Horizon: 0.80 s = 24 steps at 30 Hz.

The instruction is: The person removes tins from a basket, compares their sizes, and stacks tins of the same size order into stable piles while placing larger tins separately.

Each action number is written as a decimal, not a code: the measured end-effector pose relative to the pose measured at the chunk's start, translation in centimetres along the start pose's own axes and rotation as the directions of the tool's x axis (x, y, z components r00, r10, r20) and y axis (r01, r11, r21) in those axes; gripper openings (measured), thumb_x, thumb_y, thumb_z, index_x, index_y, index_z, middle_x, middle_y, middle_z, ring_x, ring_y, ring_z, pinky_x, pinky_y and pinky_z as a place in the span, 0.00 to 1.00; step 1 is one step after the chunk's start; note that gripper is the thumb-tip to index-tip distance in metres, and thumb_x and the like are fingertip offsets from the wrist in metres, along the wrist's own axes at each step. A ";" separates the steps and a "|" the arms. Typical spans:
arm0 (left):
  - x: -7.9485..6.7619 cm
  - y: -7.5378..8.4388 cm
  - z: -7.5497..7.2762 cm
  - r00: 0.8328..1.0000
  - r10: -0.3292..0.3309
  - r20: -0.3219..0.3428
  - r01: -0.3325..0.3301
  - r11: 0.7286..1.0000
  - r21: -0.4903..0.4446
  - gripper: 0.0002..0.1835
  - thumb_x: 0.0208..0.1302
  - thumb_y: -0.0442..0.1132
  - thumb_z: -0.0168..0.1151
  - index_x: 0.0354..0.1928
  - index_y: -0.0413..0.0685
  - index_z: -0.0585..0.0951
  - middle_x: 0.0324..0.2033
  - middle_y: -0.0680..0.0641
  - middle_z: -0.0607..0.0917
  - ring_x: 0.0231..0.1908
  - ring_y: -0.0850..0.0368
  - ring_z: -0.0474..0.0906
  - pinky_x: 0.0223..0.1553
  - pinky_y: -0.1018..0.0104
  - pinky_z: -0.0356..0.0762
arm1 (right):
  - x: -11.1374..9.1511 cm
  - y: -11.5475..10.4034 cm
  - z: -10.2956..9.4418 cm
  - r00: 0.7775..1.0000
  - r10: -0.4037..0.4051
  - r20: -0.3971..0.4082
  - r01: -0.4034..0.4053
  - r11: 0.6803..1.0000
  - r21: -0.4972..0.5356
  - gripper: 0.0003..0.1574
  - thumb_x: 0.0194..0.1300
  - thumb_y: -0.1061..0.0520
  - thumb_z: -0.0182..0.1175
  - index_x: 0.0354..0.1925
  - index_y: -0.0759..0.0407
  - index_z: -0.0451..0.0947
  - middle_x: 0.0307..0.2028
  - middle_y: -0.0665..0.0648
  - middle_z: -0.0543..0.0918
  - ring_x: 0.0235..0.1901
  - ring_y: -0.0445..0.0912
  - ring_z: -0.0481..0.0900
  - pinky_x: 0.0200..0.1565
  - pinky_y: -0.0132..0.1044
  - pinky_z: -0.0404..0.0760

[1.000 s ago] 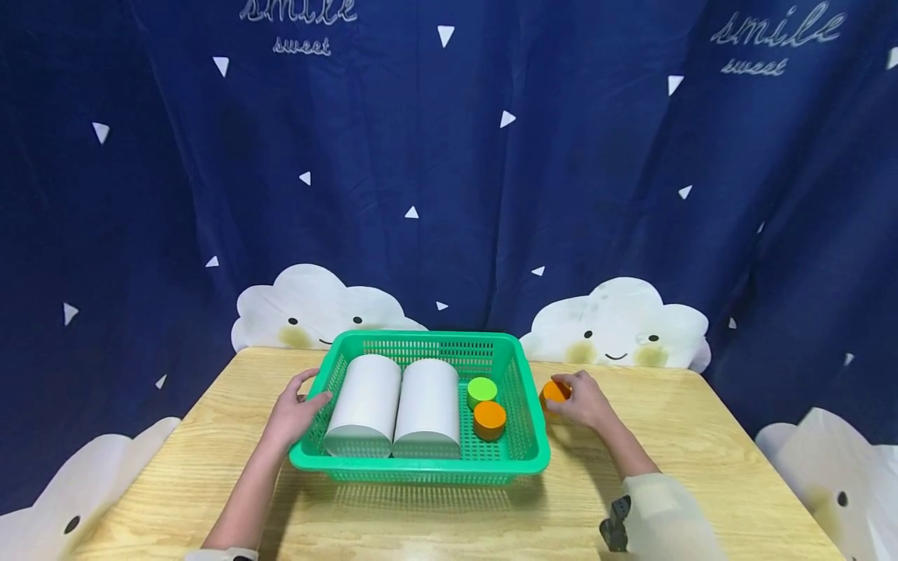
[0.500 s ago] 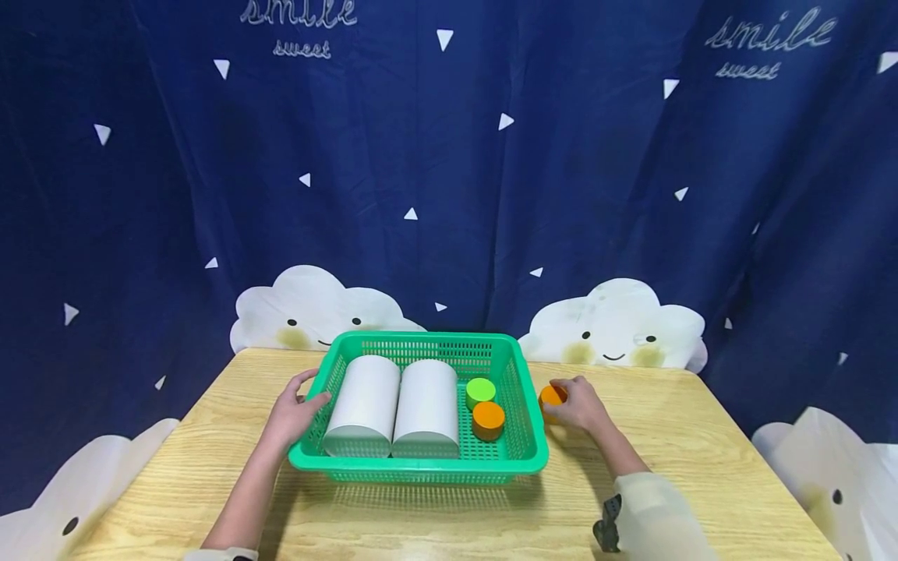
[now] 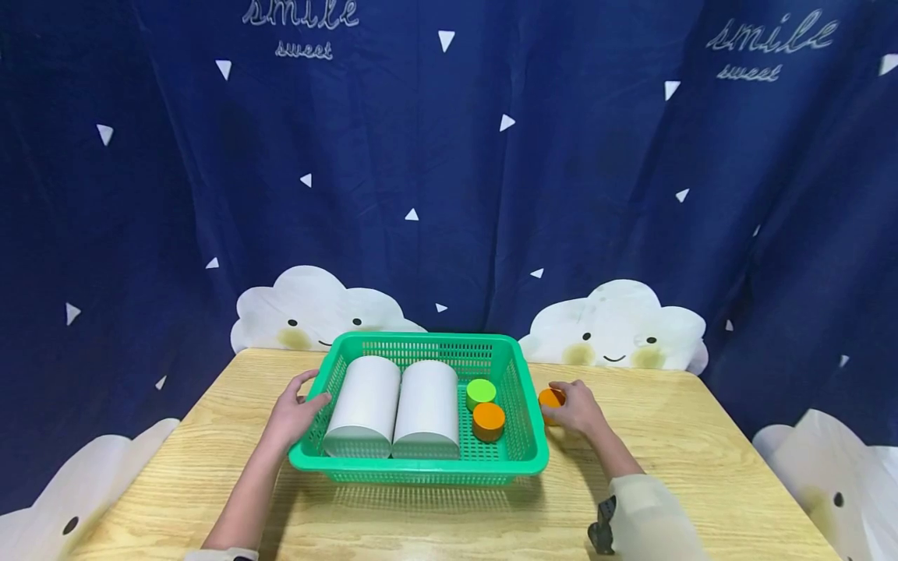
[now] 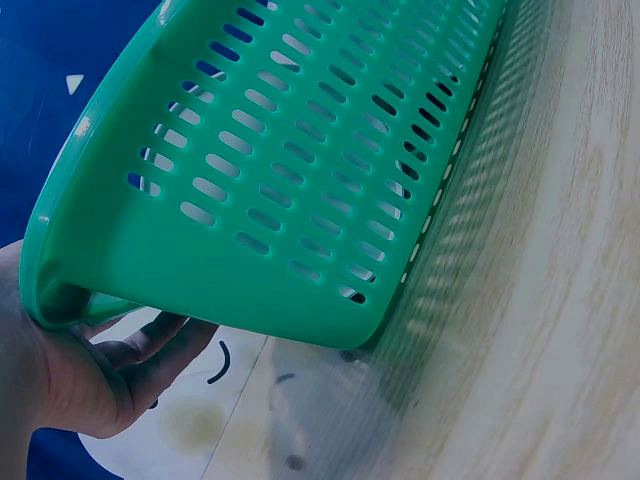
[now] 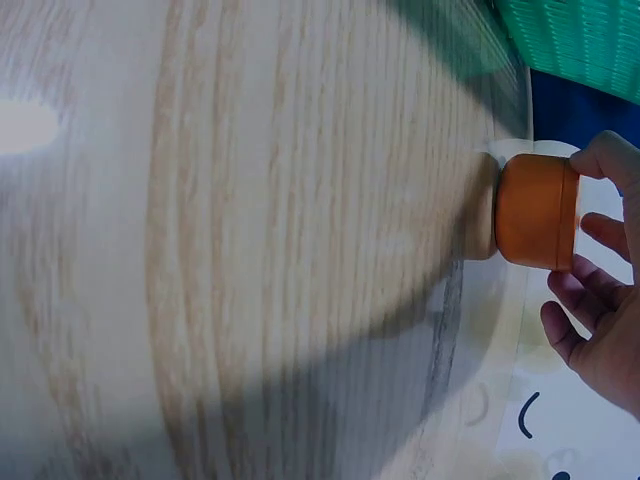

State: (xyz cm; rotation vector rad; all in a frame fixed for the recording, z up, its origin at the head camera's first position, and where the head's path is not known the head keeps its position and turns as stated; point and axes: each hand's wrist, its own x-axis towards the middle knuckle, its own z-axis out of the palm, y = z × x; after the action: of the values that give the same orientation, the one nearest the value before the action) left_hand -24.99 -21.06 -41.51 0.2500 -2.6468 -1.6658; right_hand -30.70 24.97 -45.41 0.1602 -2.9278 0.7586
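My left hand [image 3: 291, 414] grips the left rim of a green plastic basket [image 3: 421, 466], thumb over the edge. In the left wrist view its fingers curl beneath the basket's rim [image 4: 60, 220]. At the basket's right side my right hand [image 3: 584, 409] holds a small orange round container [image 5: 537, 210] between thumb and fingers, near its upper end; a seam runs round it there. The container stands upright, close over or on the wooden table. Two white cylinders [image 3: 365, 401] lie side by side in the basket. Beside them are a lime-green round container [image 3: 481, 392] and another orange round container [image 3: 488, 421].
The basket sits mid-table on a light wooden tabletop [image 3: 673, 436]. A dark blue curtain [image 3: 449, 156] with white clouds hangs right behind the table's far edge. A black device [image 3: 602, 526] is strapped at the right sleeve.
My right hand has shifted slightly left with the orange round container, nearer the basket. The left hand and the basket have hardly moved.
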 end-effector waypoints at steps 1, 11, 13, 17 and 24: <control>0.0 0.0 0.0 1.000 0.000 0.001 0.000 1.000 -0.001 0.32 0.67 0.44 0.52 0.70 0.45 0.55 0.52 0.26 0.73 0.41 0.42 0.80 0.32 0.56 0.82 | 0.0 0.0 0.0 1.000 0.005 0.001 -0.005 1.000 0.008 0.36 0.54 0.49 0.60 0.57 0.68 0.72 0.47 0.70 0.75 0.43 0.56 0.72 0.41 0.46 0.74; 0.0 0.0 -0.1 1.000 -0.006 0.007 0.006 1.000 0.003 0.32 0.67 0.44 0.51 0.70 0.47 0.55 0.53 0.27 0.72 0.43 0.41 0.79 0.32 0.56 0.82 | -0.3 0.2 -0.1 1.000 0.025 -0.015 -0.024 0.996 0.081 0.35 0.57 0.50 0.62 0.58 0.67 0.71 0.44 0.68 0.74 0.39 0.53 0.73 0.38 0.41 0.75; 0.1 0.0 0.0 1.000 -0.004 -0.002 0.004 1.000 -0.005 0.32 0.67 0.44 0.52 0.70 0.46 0.56 0.51 0.28 0.73 0.40 0.44 0.80 0.31 0.57 0.82 | -0.5 0.3 -0.2 1.000 0.019 -0.022 -0.016 0.996 0.092 0.34 0.57 0.50 0.62 0.57 0.68 0.71 0.44 0.69 0.74 0.40 0.54 0.73 0.38 0.43 0.76; 0.1 0.0 0.1 1.000 0.006 0.001 -0.006 1.000 -0.006 0.32 0.67 0.44 0.52 0.69 0.46 0.56 0.50 0.28 0.74 0.40 0.44 0.80 0.32 0.58 0.82 | -0.8 0.2 -0.5 0.999 0.024 -0.028 -0.021 0.993 0.117 0.33 0.58 0.50 0.63 0.56 0.68 0.72 0.47 0.71 0.75 0.44 0.58 0.73 0.44 0.49 0.76; 0.1 -0.1 -0.1 1.000 0.014 0.018 -0.014 1.000 0.014 0.33 0.68 0.45 0.51 0.70 0.44 0.54 0.53 0.26 0.72 0.44 0.39 0.78 0.32 0.55 0.82 | -0.8 -0.6 -1.4 0.999 -0.015 -0.052 0.021 0.993 0.118 0.32 0.58 0.48 0.63 0.55 0.68 0.74 0.50 0.72 0.75 0.47 0.63 0.74 0.48 0.54 0.75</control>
State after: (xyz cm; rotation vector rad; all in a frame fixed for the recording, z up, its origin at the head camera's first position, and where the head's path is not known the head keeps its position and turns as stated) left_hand -25.04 -21.24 -41.54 0.2180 -2.6671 -1.6541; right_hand -29.72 25.24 -44.00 0.1743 -2.8307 0.9210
